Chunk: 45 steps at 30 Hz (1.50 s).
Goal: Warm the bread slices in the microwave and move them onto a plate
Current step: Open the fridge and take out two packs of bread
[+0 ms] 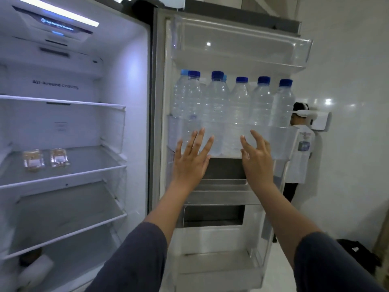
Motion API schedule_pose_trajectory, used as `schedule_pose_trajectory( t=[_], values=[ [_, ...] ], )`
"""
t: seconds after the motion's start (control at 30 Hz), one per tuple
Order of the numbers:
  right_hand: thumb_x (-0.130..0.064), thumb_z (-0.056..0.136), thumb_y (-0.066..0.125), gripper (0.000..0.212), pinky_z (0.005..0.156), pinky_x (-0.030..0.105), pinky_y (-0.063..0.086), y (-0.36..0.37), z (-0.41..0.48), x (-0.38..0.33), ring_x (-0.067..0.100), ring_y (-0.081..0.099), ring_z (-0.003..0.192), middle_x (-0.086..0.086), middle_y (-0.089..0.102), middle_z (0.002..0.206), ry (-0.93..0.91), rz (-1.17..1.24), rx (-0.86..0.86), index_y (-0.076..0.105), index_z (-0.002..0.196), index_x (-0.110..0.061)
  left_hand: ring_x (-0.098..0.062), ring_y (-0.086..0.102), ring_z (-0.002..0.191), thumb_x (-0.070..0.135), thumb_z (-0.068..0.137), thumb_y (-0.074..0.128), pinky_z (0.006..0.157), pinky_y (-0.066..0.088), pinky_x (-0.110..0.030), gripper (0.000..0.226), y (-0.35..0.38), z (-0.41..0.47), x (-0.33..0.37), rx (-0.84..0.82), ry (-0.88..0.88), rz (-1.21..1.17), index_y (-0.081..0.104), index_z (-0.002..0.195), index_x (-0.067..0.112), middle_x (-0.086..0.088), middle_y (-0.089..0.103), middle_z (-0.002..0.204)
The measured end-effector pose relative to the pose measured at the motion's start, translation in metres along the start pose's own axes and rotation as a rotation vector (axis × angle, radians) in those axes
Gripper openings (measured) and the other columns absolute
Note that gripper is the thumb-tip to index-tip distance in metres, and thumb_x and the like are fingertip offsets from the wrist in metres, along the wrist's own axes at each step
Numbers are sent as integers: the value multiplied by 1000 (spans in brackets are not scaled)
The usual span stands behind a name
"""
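Observation:
I face an open fridge. Two clear packets (45,160) with brownish contents, possibly bread, lie side by side on the middle shelf (63,178) at the left. My left hand (192,158) and my right hand (257,159) are both raised in front of the open fridge door (231,144), fingers spread, holding nothing. Both hover just before the door bin with the water bottles, well to the right of the packets. No microwave or plate is in view.
Several blue-capped water bottles (237,102) fill the door's middle bin. The other door bins hold nothing. A white roll-like object (35,268) lies in the fridge's bottom left. A person in a white shirt (300,148) stands behind the door by the white wall. A black bag (357,256) sits at lower right.

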State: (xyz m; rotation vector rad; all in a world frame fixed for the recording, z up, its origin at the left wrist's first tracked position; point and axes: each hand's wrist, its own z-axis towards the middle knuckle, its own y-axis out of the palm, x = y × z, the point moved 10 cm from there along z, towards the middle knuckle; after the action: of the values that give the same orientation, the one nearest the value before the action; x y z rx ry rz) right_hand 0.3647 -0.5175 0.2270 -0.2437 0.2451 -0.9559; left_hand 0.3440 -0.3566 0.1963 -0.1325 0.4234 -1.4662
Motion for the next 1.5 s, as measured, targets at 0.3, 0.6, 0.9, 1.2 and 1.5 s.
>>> schedule_pose_trajectory(
  t=[0.3, 0.6, 0.9, 1.2, 1.5],
  values=[
    [-5, 87, 44, 33, 85, 35, 50, 35, -30, -84, 25, 52, 101, 21, 59, 109, -145, 394, -13, 62, 114, 1, -25, 37, 132, 23, 89, 43, 102, 42, -39, 48, -15, -28, -34, -129, 7, -303, 43, 136, 14, -11, 42, 145],
    [-1, 88, 47, 34, 96, -1, 28, 107, -14, -288, 18, 50, 113, 12, 53, 120, -91, 930, -168, 57, 120, -4, -22, 37, 133, 21, 96, 41, 106, 36, -37, 45, -33, -125, -257, -227, -447, -127, 39, 140, 13, -7, 40, 146],
    [-1, 86, 48, 38, 92, 17, 29, 318, -4, -448, 27, 49, 119, 15, 53, 126, 112, 1036, -629, 57, 123, -6, -27, 42, 127, 16, 95, 43, 102, 32, -31, 41, -31, -198, -503, -173, -952, -113, 43, 134, 5, -14, 45, 138],
    [-18, 90, 54, 57, 110, 36, 30, 509, -43, -515, 30, 35, 136, 17, 36, 147, 304, 961, -1061, 34, 142, -9, -29, 37, 134, 29, 95, 46, 107, 31, -33, 55, 66, -254, -638, -374, -1296, -243, 31, 142, 5, -15, 36, 148],
    [-38, 88, 60, 82, 107, 32, 31, 603, -68, -539, 30, 33, 137, 14, 29, 152, 344, 971, -1310, 12, 149, -9, -31, 37, 135, 56, 85, 53, 109, 33, -34, 87, 135, -287, -680, -494, -1493, -316, 16, 148, 10, -13, 34, 150]
  ],
)
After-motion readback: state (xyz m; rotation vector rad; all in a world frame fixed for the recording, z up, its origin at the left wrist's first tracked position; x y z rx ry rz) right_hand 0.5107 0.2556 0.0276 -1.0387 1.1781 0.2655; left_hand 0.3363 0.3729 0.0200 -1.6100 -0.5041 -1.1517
